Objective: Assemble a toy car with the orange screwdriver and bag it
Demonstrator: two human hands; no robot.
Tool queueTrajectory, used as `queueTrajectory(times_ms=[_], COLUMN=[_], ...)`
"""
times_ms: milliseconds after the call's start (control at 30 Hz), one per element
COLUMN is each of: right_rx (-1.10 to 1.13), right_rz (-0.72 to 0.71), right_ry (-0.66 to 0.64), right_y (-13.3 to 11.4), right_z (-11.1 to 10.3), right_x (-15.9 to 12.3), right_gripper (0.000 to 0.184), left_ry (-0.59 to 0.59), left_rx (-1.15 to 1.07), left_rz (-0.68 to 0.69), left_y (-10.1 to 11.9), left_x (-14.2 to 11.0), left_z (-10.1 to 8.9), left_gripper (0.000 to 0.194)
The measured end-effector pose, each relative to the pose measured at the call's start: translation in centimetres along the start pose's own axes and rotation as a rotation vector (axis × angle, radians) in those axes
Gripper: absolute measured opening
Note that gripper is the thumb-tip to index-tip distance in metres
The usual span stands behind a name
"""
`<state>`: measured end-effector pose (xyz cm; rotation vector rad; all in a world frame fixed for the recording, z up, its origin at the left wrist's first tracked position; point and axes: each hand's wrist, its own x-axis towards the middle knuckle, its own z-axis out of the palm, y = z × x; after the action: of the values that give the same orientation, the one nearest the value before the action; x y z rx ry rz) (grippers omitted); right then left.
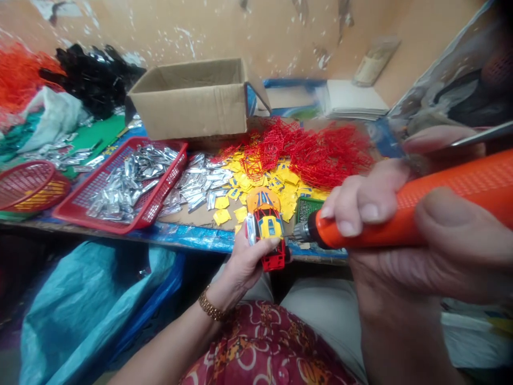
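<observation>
My left hand (pixel 250 256) is closed around a toy car (pixel 269 224) with an orange front, a yellow and blue panel and a red rear frame. Its thumb presses on the car's side, and a shiny silver piece (pixel 250 229) shows at the car's left edge. In my right hand (pixel 425 230) is an orange electric screwdriver (pixel 452 198), its fingers wrapped round the body. The grey nose of the tool points left, close to the car; whether the tip touches it I cannot tell. Behind the nose stands a small green basket (pixel 297 211) of tiny metal parts, perhaps screws.
A red basket (pixel 64 211) of silver parts sits left, beside a loose silver pile (pixel 200 182). Yellow panels (pixel 222 215) and red frames (pixel 328 155) heap up mid-table. Behind stand a cardboard box (pixel 192 112) and black parts (pixel 96 75). A blue sack (pixel 80 305) hangs below the edge.
</observation>
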<state>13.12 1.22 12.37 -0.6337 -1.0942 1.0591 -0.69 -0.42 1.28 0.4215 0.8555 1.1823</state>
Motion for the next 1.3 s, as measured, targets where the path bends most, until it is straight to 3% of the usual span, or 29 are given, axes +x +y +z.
queueTrajectory(times_ms=[133,400,567,733,967,1100,1167,1300], right_rx=[0.036,0.041,0.085,0.086,0.082,0.092,0.05,-0.072], right_rz=[0.012,0.027,-0.072,-0.106,-0.09,-0.149,-0.159,-0.189], right_ry=[0.015,0.04,-0.007,-0.043,-0.101,-0.013,0.012,-0.013], right_y=[0.2,0.6,1.1,1.6,2.0,1.7,1.5,1.8], right_z=[0.0,-0.1,-0.3,-0.7,-1.4,-0.7,-0.3,-0.3], right_x=[0.0,0.1,0.3,0.5,0.3,-0.3,-0.5,-0.8], right_gripper=[0.011,0.018,0.026,0.022,0.026,0.016,0.011,0.02], left_ry=[-0.021,-0.008,0.025,0.059,-0.043,-0.068,-0.069,-0.074], left_rx=[0.007,0.019,0.043,0.057,0.01,-0.045,-0.05,-0.021], left_rz=[0.013,-0.045,-0.045,-0.031,-0.09,-0.124,-0.112,-0.042], left_y=[0.0,0.1,0.1,0.0,-0.3,-0.6,-0.8,-1.1], left_x=[0.0,-0.1,-0.1,-0.1,-0.4,-0.7,-0.8,-0.6], left_z=[0.1,0.2,0.4,0.5,0.1,-0.1,-0.1,-0.1], left_gripper=[0.048,0.057,0.058,0.058,0.057,0.058,0.055,0.045])
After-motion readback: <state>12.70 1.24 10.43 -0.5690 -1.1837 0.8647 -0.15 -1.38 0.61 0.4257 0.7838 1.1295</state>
